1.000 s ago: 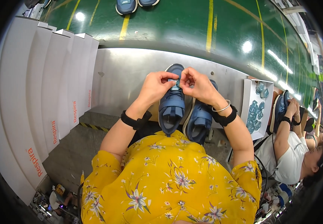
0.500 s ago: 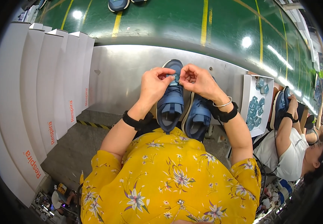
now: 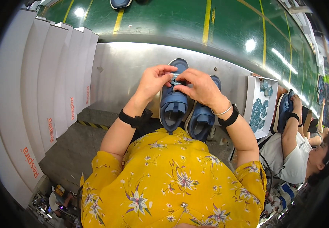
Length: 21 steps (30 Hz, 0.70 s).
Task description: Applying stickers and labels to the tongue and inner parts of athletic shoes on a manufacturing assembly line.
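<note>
A blue sneaker [image 3: 173, 104] with a strap lies in front of me, its toe pointing away. Over its tongue is a small teal hang tag [image 3: 175, 79] with pale print. My left hand [image 3: 152, 83] pinches the tag's left side between thumb and fingertips. From the right, my right hand [image 3: 200, 86] pinches at the tag's right side, covering part of it. The exact hold of the right fingertips is partly hidden. Close by on the right lies a second blue sneaker [image 3: 201, 121], its middle partly behind my right hand and wrist.
Tall white boxes [image 3: 39, 91] stand in a row on the left. A white open box [image 3: 265, 129] at right holds several teal tags [image 3: 258, 114]. Beyond the metal ledge [image 3: 119, 72] runs a green belt [image 3: 164, 22] with another shoe [image 3: 120, 3]. A co-worker [image 3: 297, 152] handles a shoe at far right.
My right hand has shifted left over the tag, its fingers now covering more of it. My left hand has moved slightly left. The sneakers stay in nearly the same place.
</note>
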{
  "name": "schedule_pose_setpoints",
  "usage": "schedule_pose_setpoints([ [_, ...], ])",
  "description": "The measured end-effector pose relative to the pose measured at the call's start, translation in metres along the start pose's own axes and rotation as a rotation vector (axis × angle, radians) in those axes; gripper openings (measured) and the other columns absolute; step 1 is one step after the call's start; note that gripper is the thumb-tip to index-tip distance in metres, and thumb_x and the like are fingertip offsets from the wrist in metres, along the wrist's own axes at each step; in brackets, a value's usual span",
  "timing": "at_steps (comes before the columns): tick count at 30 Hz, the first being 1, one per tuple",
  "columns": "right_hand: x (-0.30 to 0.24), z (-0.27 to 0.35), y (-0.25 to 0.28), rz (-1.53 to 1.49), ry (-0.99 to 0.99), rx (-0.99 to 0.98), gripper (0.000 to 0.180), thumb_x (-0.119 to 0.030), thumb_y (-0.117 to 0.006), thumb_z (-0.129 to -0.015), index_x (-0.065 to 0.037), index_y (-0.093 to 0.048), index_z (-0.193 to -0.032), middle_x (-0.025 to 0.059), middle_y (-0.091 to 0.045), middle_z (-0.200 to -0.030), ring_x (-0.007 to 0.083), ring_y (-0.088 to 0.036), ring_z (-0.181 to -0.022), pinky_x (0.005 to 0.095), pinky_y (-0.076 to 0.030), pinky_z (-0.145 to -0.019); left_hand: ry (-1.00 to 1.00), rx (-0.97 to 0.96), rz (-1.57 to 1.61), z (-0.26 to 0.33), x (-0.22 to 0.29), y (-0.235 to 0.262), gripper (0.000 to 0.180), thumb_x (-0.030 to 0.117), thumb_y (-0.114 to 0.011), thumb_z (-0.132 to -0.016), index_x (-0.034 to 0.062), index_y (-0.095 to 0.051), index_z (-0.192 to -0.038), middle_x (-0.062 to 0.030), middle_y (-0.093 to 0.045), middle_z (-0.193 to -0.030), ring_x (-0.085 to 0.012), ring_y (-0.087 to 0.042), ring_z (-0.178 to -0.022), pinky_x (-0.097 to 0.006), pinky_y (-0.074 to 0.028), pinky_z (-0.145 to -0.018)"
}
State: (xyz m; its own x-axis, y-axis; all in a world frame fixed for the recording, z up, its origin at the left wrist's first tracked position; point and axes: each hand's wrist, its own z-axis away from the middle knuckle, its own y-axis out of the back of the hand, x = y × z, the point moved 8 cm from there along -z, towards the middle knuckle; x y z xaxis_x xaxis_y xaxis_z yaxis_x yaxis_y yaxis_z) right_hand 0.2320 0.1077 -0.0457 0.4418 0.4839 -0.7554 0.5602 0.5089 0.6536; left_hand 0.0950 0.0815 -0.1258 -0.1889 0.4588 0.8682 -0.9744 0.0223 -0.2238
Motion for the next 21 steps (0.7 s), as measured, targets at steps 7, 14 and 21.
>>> schedule_pose_setpoints([
  [7,-0.012,0.001,-0.004,0.129,0.062,0.014,0.020,-0.016,-0.076,-0.082,-0.005,-0.066,-0.096,0.0138,-0.065,-0.089,0.0350,-0.065,-0.081,0.0424,-0.054,-0.070,0.071,0.016,0.143,0.001,-0.009,0.005,0.026,0.003,-0.064,-0.093,-0.0023,-0.068,-0.118,-0.0044,-0.069,-0.090,-0.0091,-0.062,-0.073,-0.023,-0.052,-0.068],
  [14,-0.017,0.000,-0.003,0.204,0.145,0.076,0.012,-0.012,-0.073,-0.083,-0.005,-0.065,-0.088,0.0122,-0.063,-0.082,0.0334,-0.064,-0.076,0.0411,-0.053,-0.067,-0.075,0.116,-0.013,0.004,-0.001,0.024,0.015,0.005,-0.069,-0.091,0.0010,-0.069,-0.106,-0.0026,-0.068,-0.083,-0.0074,-0.059,-0.067,-0.020,-0.046,-0.059],
  [21,-0.011,0.007,0.010,0.181,0.089,0.149,0.012,-0.012,-0.072,-0.082,-0.005,-0.062,-0.083,0.0132,-0.062,-0.080,0.0347,-0.063,-0.075,0.0426,-0.053,-0.068,0.011,-0.145,-0.059,0.004,-0.002,-0.002,0.005,0.008,-0.074,-0.087,0.0052,-0.070,-0.085,0.0029,-0.062,-0.072,-0.0054,-0.054,-0.064,-0.022,-0.043,-0.057],
])
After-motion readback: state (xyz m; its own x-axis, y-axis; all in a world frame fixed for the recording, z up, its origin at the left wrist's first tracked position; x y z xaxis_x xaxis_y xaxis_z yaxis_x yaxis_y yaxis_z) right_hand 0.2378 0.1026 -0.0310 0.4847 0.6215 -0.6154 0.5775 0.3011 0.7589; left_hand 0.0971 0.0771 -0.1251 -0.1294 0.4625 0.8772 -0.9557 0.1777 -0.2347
